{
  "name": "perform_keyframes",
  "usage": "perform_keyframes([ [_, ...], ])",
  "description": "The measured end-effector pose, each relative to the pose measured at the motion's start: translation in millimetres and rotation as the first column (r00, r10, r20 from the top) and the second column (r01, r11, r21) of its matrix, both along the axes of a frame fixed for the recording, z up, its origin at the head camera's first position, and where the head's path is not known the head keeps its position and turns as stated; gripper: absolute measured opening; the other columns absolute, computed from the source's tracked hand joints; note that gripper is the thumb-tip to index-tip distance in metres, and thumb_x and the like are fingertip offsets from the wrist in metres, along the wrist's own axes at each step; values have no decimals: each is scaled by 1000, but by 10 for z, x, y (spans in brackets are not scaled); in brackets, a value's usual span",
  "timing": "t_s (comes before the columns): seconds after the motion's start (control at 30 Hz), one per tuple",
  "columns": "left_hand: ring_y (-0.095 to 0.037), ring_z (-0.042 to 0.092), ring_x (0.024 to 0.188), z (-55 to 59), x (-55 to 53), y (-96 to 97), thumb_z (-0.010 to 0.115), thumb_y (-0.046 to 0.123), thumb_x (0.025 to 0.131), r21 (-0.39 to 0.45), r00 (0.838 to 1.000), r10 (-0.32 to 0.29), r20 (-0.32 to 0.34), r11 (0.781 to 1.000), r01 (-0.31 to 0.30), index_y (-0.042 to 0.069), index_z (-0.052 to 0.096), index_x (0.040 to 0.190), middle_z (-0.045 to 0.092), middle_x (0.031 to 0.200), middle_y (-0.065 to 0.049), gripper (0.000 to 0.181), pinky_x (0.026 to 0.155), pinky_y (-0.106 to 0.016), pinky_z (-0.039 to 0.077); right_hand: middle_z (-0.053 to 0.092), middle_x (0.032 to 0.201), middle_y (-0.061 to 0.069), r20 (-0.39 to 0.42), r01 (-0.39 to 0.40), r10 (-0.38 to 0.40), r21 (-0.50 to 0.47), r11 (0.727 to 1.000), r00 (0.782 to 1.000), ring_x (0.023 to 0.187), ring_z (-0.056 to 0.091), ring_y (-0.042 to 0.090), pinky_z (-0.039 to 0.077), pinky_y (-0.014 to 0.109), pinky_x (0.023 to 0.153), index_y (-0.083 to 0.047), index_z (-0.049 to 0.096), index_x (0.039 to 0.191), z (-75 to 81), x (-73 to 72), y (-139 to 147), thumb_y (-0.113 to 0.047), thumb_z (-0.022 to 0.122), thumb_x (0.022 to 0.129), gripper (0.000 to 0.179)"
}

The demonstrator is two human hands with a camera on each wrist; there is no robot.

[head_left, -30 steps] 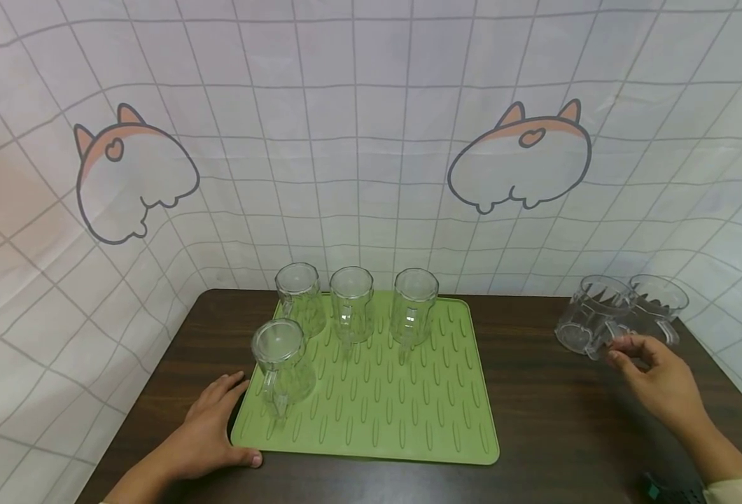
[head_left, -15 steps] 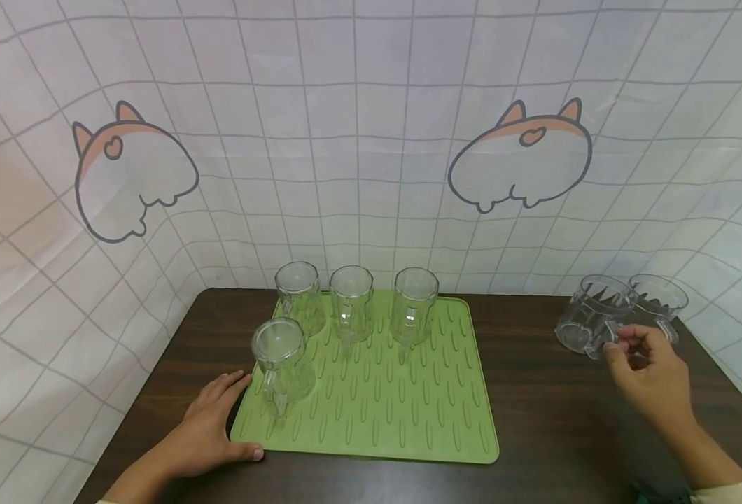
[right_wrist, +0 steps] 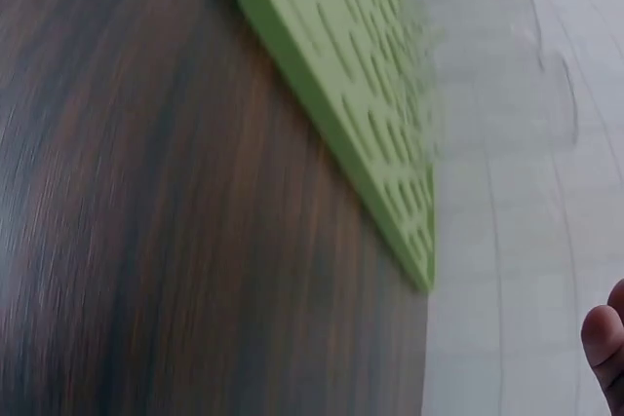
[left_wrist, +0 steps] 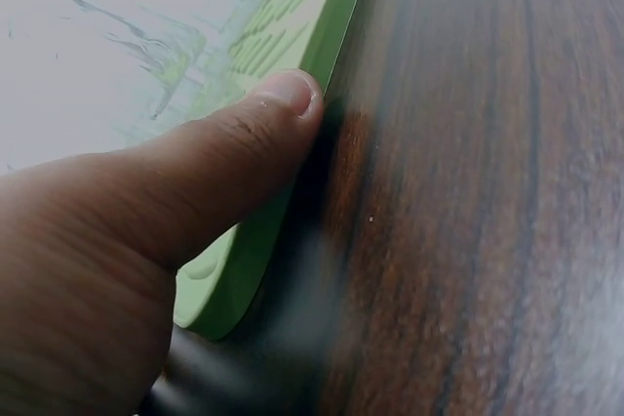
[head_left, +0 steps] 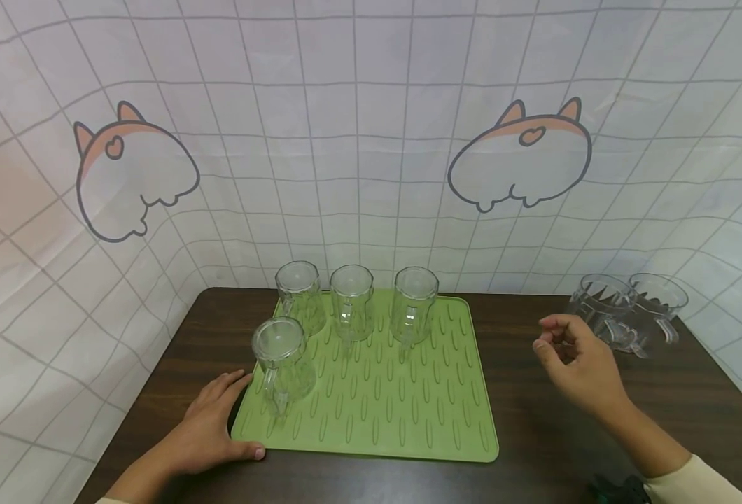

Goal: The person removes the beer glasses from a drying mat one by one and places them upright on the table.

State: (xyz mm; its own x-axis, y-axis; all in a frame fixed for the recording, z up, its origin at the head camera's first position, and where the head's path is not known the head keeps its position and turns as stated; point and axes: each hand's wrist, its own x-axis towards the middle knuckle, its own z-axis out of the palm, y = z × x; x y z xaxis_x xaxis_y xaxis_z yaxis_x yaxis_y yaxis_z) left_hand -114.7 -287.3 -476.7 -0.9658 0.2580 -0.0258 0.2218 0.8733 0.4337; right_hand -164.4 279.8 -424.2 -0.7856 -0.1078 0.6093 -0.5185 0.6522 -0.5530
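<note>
My left hand (head_left: pixel 204 430) spreads over the front left corner of a green drying mat (head_left: pixel 402 420). Its fingers touch the left edge, and in the left wrist view the thumb (left_wrist: pixel 244 158) lies against the mat's rim. Between the mat and two clear glass mugs on the right, my right hand (head_left: pixel 579 364) hovers with loosely bent fingers and nothing visible in them. It partly covers the nearer mug (head_left: pixel 605 297); the other mug (head_left: pixel 661 294) stands right beside that one. Only fingertips (right_wrist: pixel 603 336) of this hand show in the right wrist view.
Three glass mugs stand along the mat's back edge, the middle one (head_left: pixel 352 308) among them. Another mug (head_left: pixel 283 364) sits at the mat's left side. A white grid-patterned curtain (head_left: pixel 371 154) rises behind the dark wooden table (head_left: pixel 522 420). A dark object (head_left: pixel 619 490) lies low at right.
My right hand has let go of the nearer mug's handle and moved left toward the mat. That handle now points more to the right. My left hand has stayed in place.
</note>
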Motion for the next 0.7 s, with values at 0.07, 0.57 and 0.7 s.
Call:
perform_keyframes([
  [0.07, -52, 26, 143, 5, 0, 6, 80, 79, 64, -1, 1000, 5, 0, 1000, -5, 5, 39, 155, 35, 158, -22, 125, 99, -80, 30, 64, 91, -1, 11, -29, 28, 21, 999, 1000, 74, 59, 3, 47, 13, 65, 0, 61, 118, 3, -3, -102, 5, 71, 88, 32],
  [0.57, -52, 31, 141, 0, 9, 50, 79, 83, 59, -35, 999, 24, -44, 999, -25, 2, 41, 153, 38, 155, -24, 129, 98, -78, 33, 62, 96, -6, 100, -290, 289, -8, 957, 952, 77, 61, 6, 55, 26, 63, -5, 60, 117, -24, 7, -843, 3, 70, 90, 30],
  [0.7, -52, 31, 142, 9, 15, 63, 79, 84, 59, -46, 998, 27, -51, 999, -29, 2, 41, 152, 39, 155, -24, 130, 98, -78, 33, 61, 97, -6, 137, -307, 306, -17, 952, 942, 84, 61, 7, 56, 27, 67, -6, 60, 118, 3, 11, -999, 0, 71, 92, 29],
])
